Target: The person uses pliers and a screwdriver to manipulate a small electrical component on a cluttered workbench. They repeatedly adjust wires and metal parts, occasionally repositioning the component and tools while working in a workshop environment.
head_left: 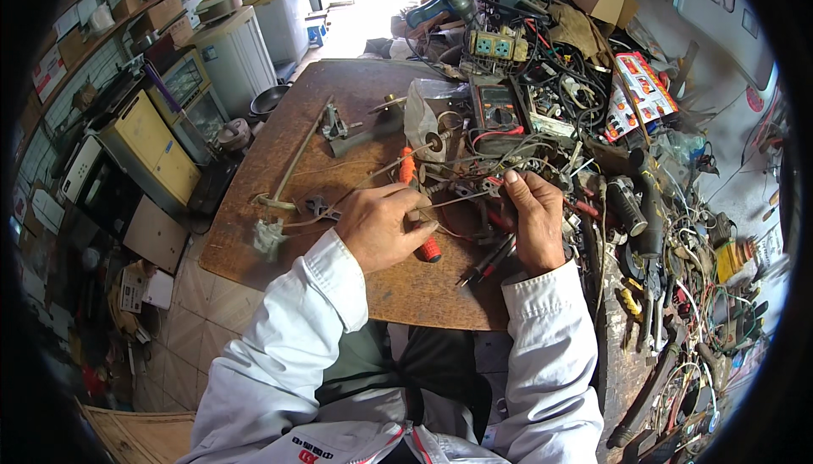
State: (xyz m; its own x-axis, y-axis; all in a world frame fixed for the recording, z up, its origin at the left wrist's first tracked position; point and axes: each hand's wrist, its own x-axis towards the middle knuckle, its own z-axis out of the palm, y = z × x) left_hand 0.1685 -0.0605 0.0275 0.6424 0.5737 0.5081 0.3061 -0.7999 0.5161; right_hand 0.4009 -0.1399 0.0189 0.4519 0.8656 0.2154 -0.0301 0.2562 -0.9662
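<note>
While the left hand [384, 225] and right hand [536, 220] pinch a thin wire [461, 200] in a narrow grip, its span hangs between them above the worktop [423, 295], probably light and bendable, best held near its ends; a red handle [430, 249] lies by the left hand, a meter [498, 108] farther back.

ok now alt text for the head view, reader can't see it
A left hand and a right hand hold a thin wire-like strand over a worn wooden table. A multimeter lies beyond them; a jumble of cables and tools crowds the right side.
</note>
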